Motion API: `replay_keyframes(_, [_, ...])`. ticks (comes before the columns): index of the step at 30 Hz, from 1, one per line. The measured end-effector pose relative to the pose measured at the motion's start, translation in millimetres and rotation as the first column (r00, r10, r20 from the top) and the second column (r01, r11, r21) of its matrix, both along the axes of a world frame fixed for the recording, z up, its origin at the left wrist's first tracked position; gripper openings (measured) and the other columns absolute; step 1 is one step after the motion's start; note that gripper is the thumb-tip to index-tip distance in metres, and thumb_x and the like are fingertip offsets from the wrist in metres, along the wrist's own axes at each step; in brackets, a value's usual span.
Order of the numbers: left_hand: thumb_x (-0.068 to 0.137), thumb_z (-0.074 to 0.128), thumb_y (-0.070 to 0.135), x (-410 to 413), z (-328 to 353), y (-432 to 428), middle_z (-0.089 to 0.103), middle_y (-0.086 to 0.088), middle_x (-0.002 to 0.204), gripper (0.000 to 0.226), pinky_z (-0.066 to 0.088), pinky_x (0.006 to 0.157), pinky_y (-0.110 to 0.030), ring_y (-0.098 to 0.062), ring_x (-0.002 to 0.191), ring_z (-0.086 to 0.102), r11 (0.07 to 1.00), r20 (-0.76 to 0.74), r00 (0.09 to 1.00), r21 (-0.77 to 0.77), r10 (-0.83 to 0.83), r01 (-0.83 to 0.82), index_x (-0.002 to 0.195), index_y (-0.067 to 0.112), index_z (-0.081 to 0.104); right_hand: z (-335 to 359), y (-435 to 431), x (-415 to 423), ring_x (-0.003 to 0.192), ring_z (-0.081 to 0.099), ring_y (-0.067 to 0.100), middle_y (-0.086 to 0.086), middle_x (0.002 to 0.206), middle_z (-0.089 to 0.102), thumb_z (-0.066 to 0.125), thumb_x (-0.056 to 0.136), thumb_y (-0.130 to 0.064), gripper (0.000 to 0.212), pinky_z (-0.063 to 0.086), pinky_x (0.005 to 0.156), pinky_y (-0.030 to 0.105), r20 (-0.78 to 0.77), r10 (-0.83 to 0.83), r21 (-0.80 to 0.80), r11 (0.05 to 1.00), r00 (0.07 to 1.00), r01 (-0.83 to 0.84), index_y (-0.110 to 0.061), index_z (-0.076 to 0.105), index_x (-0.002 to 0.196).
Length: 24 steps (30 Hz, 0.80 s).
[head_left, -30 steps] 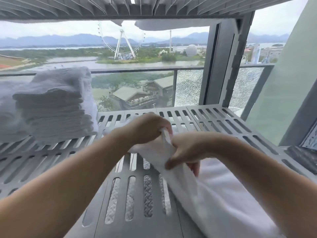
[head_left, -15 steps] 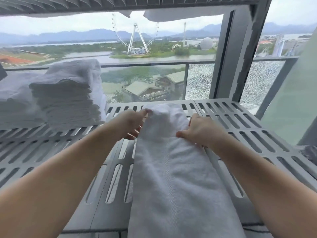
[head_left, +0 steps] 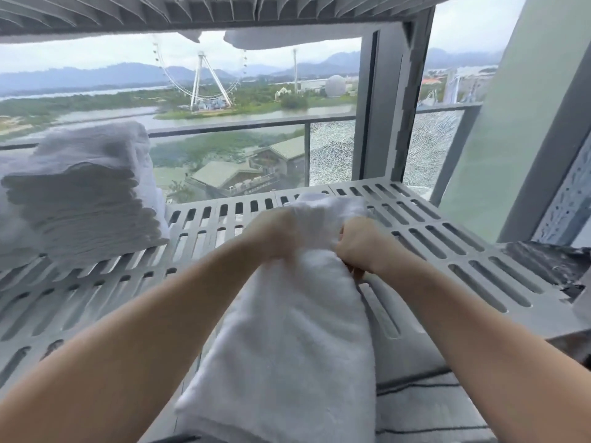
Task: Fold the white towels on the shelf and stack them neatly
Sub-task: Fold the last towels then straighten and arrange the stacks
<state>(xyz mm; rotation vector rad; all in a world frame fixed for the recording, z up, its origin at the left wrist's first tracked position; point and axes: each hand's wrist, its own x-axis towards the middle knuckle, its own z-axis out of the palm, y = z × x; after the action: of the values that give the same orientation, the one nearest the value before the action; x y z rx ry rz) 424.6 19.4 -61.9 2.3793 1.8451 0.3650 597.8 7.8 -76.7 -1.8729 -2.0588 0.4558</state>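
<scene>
- A white towel (head_left: 287, 330) runs from the bottom centre of the frame up to the centre; its near end hangs over the front edge of the grey slotted shelf (head_left: 447, 244), and its far end is bunched on the slats just beyond the hands
- The left hand (head_left: 271, 235), centre of the frame, is against the towel's left side; its fingers look curled into the cloth, though the hand is blurred and the fingertips are hidden
- The right hand (head_left: 361, 247), just right of centre, is closed in a fist on the towel's right edge; cloth is gathered under the knuckles
- The two hands are close together with the gathered towel between them
- A stack of folded towels (head_left: 86, 199) stands on the shelf at the left of the frame, well apart from the hands
- White cloth (head_left: 271, 38) droops below the upper shelf (head_left: 128, 14) at the top of the frame
- A dark cloth (head_left: 550, 266) lies at the right edge; striped fabric (head_left: 431, 410) shows at the lower right
- Through the glass, a Ferris wheel (head_left: 201, 78) stands beside water
</scene>
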Motion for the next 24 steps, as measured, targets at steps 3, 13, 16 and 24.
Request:
replay_keyframes(3, [0.081, 0.06, 0.017, -0.7, -5.4, 19.2, 0.069, -0.006, 0.086, 0.011, 0.044, 0.067, -0.027, -0.021, 0.088, 0.065, 0.992, -0.04, 0.993, 0.05, -0.11, 0.112, 0.086, 0.01, 0.067, 7.1, -18.2, -9.7, 0.051, 0.067, 0.02, 0.006, 0.056, 0.068, 0.056, 0.08, -0.009, 0.019, 0.047, 0.044, 0.023, 0.078, -0.002, -0.126, 0.992, 0.997, 0.012, -0.01, 0.065, 0.063])
replay_keyframes(13, [0.087, 0.057, 0.028, 7.5, -23.2, 54.0, 0.07, -0.008, 0.108, 0.039, 0.052, 0.069, -0.039, -0.03, 0.097, 0.067, 0.888, -0.175, 0.937, 0.306, -0.302, 0.343, 0.124, 0.029, 0.044, 19.4, -49.2, -3.9, 0.044, 0.063, 0.016, 0.002, 0.056, 0.068, 0.068, 0.087, -0.018, 0.017, 0.041, 0.041, 0.023, -0.338, 0.049, -0.035, 0.997, 0.94, -0.065, -0.013, 0.056, 0.075])
replay_keyframes(16, [0.084, 0.056, 0.065, -17.5, -21.2, 59.0, 0.069, -0.005, 0.112, 0.061, 0.047, 0.068, -0.036, -0.029, 0.1, 0.066, 0.949, -0.164, 0.969, 0.228, -0.183, 0.217, 0.13, 0.028, 0.042, 20.9, -30.1, 4.8, 0.071, 0.065, 0.008, -0.009, 0.075, 0.069, 0.073, 0.083, -0.025, 0.009, 0.054, 0.07, 0.031, -0.137, -0.004, 0.343, 0.938, 0.991, 0.051, -0.025, 0.065, 0.087])
replay_keyframes(24, [0.071, 0.073, 0.062, -50.6, 0.3, 42.3, 0.063, 0.003, 0.082, 0.044, 0.053, 0.072, -0.034, -0.024, 0.083, 0.06, 0.996, -0.152, 0.986, 0.054, -0.062, 0.071, 0.08, 0.02, 0.066, 14.3, 44.1, -2.4, 0.131, 0.047, 0.023, 0.003, 0.144, 0.052, 0.059, 0.085, -0.028, 0.06, 0.039, 0.108, 0.043, 0.161, 0.166, 0.106, 0.977, 0.973, -0.184, -0.023, 0.046, 0.143])
